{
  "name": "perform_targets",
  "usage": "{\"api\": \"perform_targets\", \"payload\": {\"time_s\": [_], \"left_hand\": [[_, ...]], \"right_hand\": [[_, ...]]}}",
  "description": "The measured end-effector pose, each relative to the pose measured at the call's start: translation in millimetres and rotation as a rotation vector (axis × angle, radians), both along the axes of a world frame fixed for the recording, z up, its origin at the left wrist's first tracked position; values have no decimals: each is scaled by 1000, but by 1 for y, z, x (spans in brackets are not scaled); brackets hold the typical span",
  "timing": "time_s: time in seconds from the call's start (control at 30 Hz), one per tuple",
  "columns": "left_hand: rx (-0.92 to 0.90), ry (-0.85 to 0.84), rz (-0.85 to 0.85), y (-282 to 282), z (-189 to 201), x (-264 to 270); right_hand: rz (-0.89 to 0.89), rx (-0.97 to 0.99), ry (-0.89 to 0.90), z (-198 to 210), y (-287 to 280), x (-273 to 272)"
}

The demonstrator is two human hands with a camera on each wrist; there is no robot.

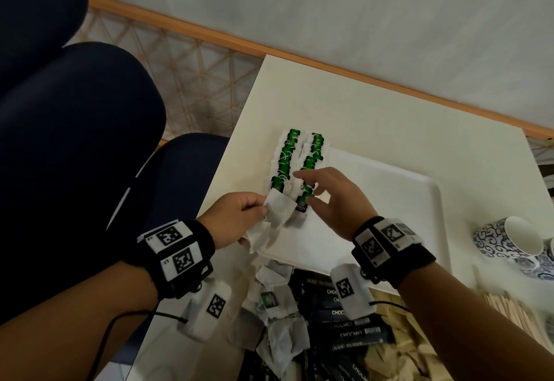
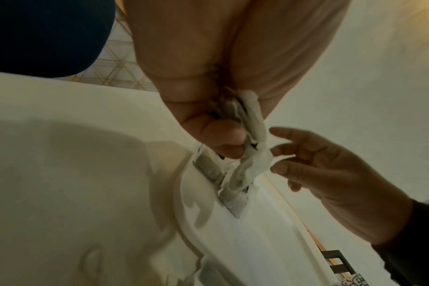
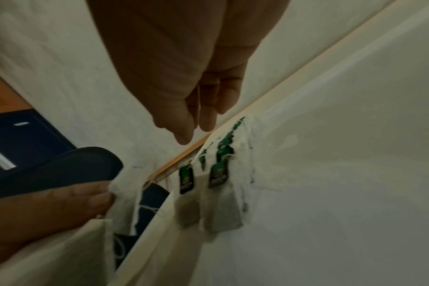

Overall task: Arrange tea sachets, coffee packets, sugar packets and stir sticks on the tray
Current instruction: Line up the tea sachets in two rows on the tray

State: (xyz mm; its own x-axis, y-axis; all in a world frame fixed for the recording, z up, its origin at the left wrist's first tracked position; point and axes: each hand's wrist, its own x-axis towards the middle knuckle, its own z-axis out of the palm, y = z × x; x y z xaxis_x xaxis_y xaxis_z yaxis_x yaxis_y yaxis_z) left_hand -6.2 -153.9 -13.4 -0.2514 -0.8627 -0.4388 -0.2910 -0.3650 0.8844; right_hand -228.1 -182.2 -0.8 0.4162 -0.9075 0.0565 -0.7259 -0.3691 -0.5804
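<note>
Head view: left hand (image 1: 236, 215) pinches spare tea sachets (image 1: 277, 211), right hand (image 1: 332, 198) unclenched over tray rows (image 1: 299, 165); next, lay one squarely.

You have a blue-patterned mug (image 1: 509, 241) lying on its side on the white tabletop (image 1: 359, 105); beside it, seemingly dark chair cushions (image 1: 75, 129).

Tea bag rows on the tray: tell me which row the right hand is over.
The right-hand row of tea bags, nearer the tray's middle. The right hand hovers open over its near end; the left-hand row lies uncovered beside it.
</note>
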Motion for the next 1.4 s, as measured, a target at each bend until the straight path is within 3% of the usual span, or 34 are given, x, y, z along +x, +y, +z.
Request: {"api": "perform_targets", "payload": {"time_s": [0.13,0.43,0.57,0.63,0.73,0.9,1.13,1.23,1.4], "left_hand": [[44,45,-61,3,1,-4],[105,125,-65,7,6,3],[182,245,-42,8,6,5],[213,273,-25,7,4,4],[209,154,2,7,1,5],[192,164,200,5,-4,14],[53,148,454,-5,-8,41],[11,147,500,-12,-6,50],[21,192,486,-14,-2,49]], "right_hand": [[205,-23,85,13,4,12],[304,-77,142,19,7,17],[347,-147,129,18,7,21],[334,-172,45,21,6,22],[283,-87,-83,27,4,24],[241,-50,178,14,0,24],[177,194,274,11,0,38],[118,300,275,11,-4,47],[-40,302,315,5,-21,54]]}}
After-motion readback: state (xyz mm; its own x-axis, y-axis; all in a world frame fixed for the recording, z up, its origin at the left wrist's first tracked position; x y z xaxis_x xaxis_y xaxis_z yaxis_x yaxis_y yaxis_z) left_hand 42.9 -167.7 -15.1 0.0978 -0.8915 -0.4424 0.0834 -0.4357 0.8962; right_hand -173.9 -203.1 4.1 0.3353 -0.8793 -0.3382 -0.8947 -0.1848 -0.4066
